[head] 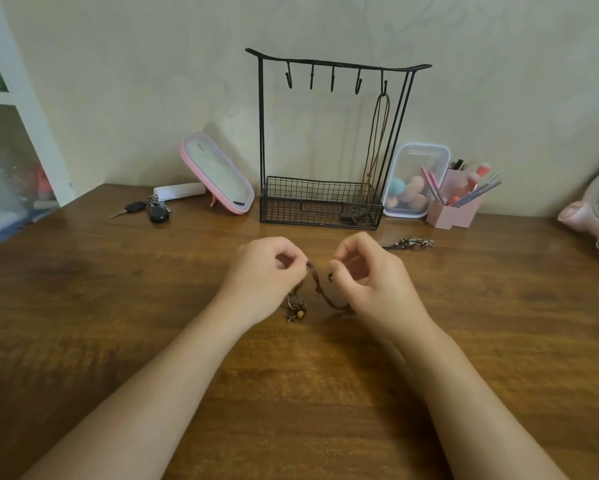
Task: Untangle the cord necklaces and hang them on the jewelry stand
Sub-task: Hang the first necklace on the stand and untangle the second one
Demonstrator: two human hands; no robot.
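The left hand [270, 268] is near the middle of the table [291, 393]. Its thumb and first finger pinch the top of the brown cord [317, 287]. The charms [296, 308] hang under this hand and rest on the wood. The cord runs down and across to the right hand [370, 275], just beside the left. That hand is curled too. Its thumb and finger pinch a small dark bit, maybe a bead.

I think the job now is to work this cord loose. It is best to pull softly, with the hands going apart a little at a time. A hard tug can make a knot tighter. It helps to find the loose loop, open it with a fingertip and slip the end through. The charms can lie on the table so they do not swing and catch.

Then the cord can go on the stand [260, 133], which is by the back edge, behind the hands. Four hooks look free. The hook farthest right already has a necklace [377, 140] on it.

Some things are hard to see. The cord goes under the right hand, so I cannot tell where it ends or if a knot is there. I cannot tell if it is one cord or two. The dark bit is too small to name. A pendant [410, 243] lies right of the hands, and its cord is not clear. The bottom of the hung necklace is lost in the stand's basket.
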